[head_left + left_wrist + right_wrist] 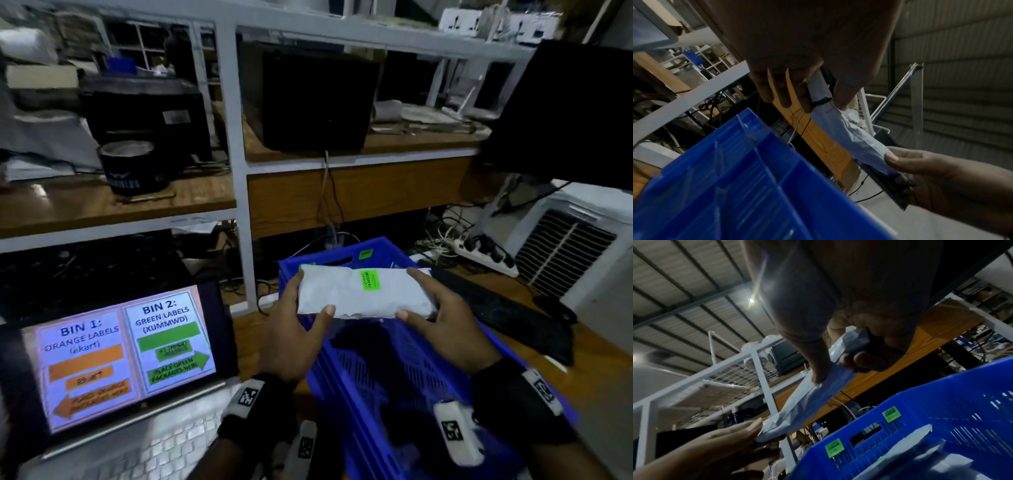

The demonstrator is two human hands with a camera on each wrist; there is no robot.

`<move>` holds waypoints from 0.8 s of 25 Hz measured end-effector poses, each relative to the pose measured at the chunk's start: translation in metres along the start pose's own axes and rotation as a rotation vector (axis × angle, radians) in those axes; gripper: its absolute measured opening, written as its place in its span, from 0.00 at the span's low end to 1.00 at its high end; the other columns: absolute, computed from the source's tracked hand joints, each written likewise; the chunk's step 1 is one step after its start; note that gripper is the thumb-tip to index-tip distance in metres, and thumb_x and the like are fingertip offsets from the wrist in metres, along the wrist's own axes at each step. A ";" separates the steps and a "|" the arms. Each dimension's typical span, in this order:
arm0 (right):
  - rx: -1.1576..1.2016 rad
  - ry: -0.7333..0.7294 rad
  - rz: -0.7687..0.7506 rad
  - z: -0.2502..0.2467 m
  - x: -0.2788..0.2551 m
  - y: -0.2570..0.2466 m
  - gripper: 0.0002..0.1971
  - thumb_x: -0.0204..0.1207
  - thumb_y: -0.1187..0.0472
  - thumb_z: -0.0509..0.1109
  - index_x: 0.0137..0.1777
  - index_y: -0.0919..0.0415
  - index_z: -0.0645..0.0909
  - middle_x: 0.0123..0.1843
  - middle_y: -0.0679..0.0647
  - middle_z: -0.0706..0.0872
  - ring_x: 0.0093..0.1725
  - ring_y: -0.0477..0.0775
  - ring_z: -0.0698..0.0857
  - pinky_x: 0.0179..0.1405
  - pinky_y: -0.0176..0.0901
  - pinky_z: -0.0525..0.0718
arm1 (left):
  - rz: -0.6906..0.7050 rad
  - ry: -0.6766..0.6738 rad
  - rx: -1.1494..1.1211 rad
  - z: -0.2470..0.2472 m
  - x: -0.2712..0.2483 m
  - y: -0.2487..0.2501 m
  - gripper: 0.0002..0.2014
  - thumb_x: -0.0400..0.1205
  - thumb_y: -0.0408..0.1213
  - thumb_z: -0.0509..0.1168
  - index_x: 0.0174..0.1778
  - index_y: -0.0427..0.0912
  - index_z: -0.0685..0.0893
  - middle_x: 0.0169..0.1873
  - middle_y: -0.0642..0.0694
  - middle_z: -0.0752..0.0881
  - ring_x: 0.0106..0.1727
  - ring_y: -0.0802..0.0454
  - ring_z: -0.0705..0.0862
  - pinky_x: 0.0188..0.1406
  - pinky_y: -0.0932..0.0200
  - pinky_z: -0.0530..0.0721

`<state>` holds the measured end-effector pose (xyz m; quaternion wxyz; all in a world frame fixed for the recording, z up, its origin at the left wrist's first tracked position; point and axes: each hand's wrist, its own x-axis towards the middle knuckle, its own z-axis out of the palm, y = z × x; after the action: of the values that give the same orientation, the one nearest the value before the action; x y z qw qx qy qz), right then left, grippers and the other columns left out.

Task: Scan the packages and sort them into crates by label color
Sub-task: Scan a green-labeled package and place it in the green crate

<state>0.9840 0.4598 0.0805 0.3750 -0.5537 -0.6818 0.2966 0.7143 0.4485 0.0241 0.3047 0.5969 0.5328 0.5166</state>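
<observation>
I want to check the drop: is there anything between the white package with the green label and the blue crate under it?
Nothing visible is in the way. Both hands hold the white package by its ends, above the open top of the blue crate, which has green stickers on its far wall.

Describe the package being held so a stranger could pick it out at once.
Start at the blue slotted plastic crate right of the open laptop. Just above it, the left hand and right hand grip the ends of a white plastic mailer package. Its bright green label faces up.
</observation>
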 end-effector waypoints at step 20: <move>-0.690 -0.255 -0.142 0.094 0.167 0.172 0.34 0.83 0.39 0.58 0.86 0.53 0.70 0.71 0.72 0.78 0.66 0.78 0.77 0.64 0.68 0.77 | -0.189 -0.213 0.935 0.053 0.044 -0.036 0.36 0.88 0.52 0.42 0.95 0.53 0.45 0.93 0.52 0.35 0.93 0.52 0.35 0.90 0.44 0.46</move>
<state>0.9792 0.6605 -0.0806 0.0978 -0.5574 -0.8196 0.0893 0.7482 0.5091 -0.0110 0.1023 0.6685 0.7254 0.1280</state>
